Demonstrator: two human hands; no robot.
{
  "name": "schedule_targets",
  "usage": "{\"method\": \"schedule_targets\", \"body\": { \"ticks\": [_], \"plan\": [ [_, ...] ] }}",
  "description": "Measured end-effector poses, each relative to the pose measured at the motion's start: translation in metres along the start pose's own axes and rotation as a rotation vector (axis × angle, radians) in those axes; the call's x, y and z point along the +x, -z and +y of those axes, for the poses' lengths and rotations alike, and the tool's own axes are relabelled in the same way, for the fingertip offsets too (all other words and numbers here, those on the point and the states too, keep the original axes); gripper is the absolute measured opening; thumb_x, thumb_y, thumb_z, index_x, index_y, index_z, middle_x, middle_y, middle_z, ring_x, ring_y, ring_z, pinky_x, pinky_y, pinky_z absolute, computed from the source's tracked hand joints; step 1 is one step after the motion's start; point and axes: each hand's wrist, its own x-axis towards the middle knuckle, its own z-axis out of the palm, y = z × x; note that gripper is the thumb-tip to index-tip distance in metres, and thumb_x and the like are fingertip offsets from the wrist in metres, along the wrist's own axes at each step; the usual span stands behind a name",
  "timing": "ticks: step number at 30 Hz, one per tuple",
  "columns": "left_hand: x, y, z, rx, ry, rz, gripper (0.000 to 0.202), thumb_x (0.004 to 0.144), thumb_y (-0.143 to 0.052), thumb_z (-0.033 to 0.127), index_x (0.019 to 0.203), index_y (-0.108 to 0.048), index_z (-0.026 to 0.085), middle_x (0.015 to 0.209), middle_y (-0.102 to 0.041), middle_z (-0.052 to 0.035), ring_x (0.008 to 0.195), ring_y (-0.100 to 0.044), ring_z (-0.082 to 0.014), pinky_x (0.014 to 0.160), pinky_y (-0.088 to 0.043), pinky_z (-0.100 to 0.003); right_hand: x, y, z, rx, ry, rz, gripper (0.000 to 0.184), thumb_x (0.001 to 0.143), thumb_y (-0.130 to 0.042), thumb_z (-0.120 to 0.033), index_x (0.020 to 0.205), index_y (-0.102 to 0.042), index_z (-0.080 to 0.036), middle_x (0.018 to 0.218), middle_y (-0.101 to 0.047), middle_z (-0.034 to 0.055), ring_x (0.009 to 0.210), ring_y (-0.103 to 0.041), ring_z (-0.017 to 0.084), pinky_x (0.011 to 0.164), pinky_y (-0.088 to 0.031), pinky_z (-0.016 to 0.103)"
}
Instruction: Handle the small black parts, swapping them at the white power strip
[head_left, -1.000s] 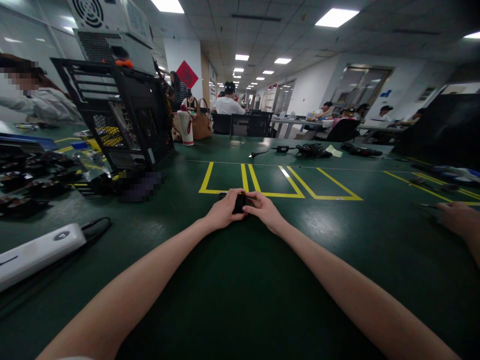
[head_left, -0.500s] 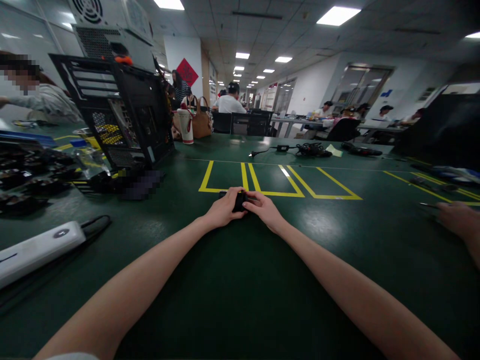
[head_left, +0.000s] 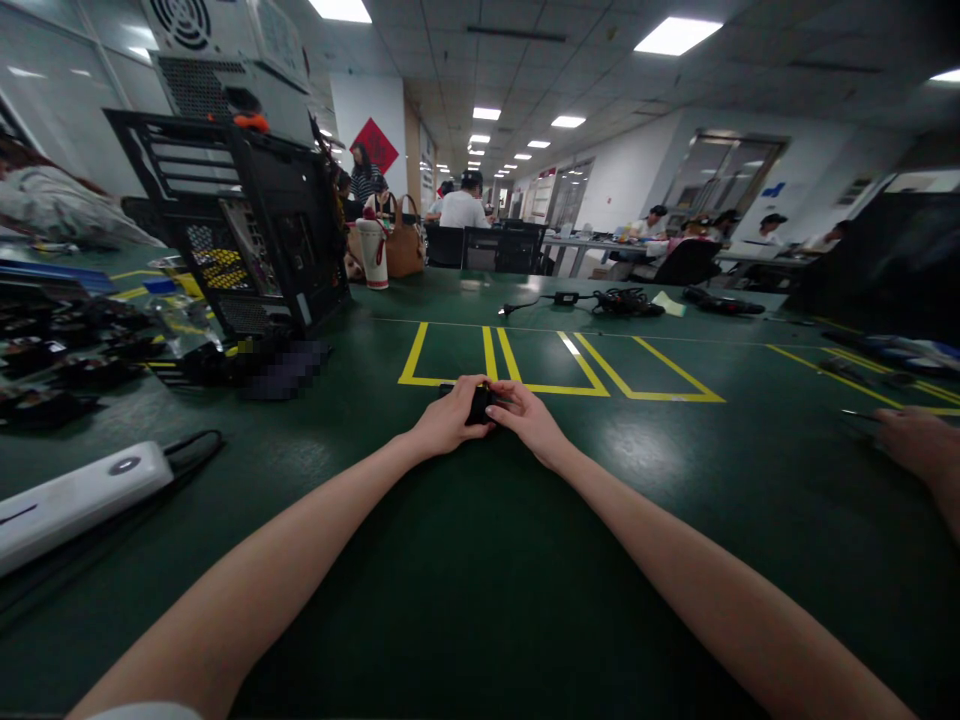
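A small black boxy object (head_left: pixel 481 405) is between my two hands, low over the green table, just in front of the yellow tape outlines. Its kind cannot be made out, as my fingers cover much of it. My left hand (head_left: pixel 448 415) wraps round its left side, thumb below and fingers over the top. From the right, my right hand (head_left: pixel 527 418) pinches at its right end with thumb and fingertips. A dark end of the object shows past the back of my left hand.
Yellow tape (head_left: pixel 501 357) marks boxes on the green table (head_left: pixel 480 580). Left are a white power strip (head_left: pixel 82 500), a black computer case (head_left: pixel 247 220) and a bottle (head_left: pixel 176 315). Cables (head_left: pixel 626 300) and a cup (head_left: pixel 373 255) stand behind. Another person's hand (head_left: pixel 919 440) holds a thin tool at right.
Both my hands stay in place round the black object. At the far left, a person has leaned lower. The view has shifted very slightly.
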Motion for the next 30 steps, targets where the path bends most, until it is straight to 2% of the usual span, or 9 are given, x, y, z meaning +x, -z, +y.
{"method": "schedule_targets", "body": {
  "ticks": [12, 14, 18, 24, 30],
  "plan": [
    [-0.0002, -0.0009, -0.0015, -0.019, 0.010, 0.002, 0.060, 0.071, -0.056, 0.034, 0.121, -0.024, 0.024, 0.120, -0.038, -0.0087, 0.103, -0.049, -0.0255, 0.077, -0.046, -0.040, 0.0009, -0.0022, 0.0028, -0.090, 0.033, 0.025, 0.039, 0.069, -0.059, -0.018, 0.105, -0.044, -0.022, 0.110, -0.050, 0.0045, 0.108, -0.048, 0.017, 0.099, -0.034, 0.039],
    [0.0001, -0.0019, -0.0020, -0.019, 0.010, 0.011, 0.060, 0.070, -0.057, 0.032, 0.120, -0.024, 0.024, 0.120, -0.038, -0.0083, 0.103, -0.049, -0.0252, 0.078, -0.045, -0.040, 0.0005, -0.0026, 0.0023, -0.108, 0.041, 0.018, 0.037, 0.069, -0.059, -0.017, 0.103, -0.046, -0.021, 0.110, -0.050, 0.0042, 0.109, -0.047, 0.017, 0.100, -0.034, 0.038],
    [0.0001, -0.0017, -0.0025, -0.021, 0.008, 0.007, 0.061, 0.070, -0.057, 0.031, 0.120, -0.024, 0.024, 0.121, -0.038, -0.0081, 0.104, -0.048, -0.0251, 0.079, -0.045, -0.040, -0.0030, -0.0035, -0.0019, -0.076, 0.031, -0.001, 0.032, 0.067, -0.060, -0.017, 0.097, -0.048, -0.022, 0.106, -0.051, 0.0022, 0.108, -0.048, 0.018, 0.095, -0.039, 0.037],
    [-0.0006, 0.0011, -0.0028, 0.000, 0.017, 0.000, 0.059, 0.073, -0.053, 0.037, 0.122, -0.024, 0.024, 0.121, -0.038, -0.0090, 0.101, -0.049, -0.0258, 0.073, -0.047, -0.038, -0.0046, -0.0048, -0.0045, -0.110, 0.061, 0.027, 0.020, 0.071, -0.058, -0.020, 0.090, -0.051, -0.022, 0.099, -0.052, 0.0009, 0.102, -0.052, 0.017, 0.093, -0.041, 0.036],
    [-0.0007, 0.0004, -0.0039, 0.004, 0.021, -0.005, 0.059, 0.073, -0.054, 0.037, 0.121, -0.023, 0.024, 0.118, -0.039, -0.0082, 0.096, -0.051, -0.0239, 0.072, -0.047, -0.037, -0.0019, -0.0026, -0.0020, -0.138, 0.012, 0.010, 0.036, 0.072, -0.057, -0.020, 0.106, -0.048, -0.023, 0.112, -0.049, 0.0033, 0.108, -0.048, 0.018, 0.098, -0.035, 0.040]
  ]
}}
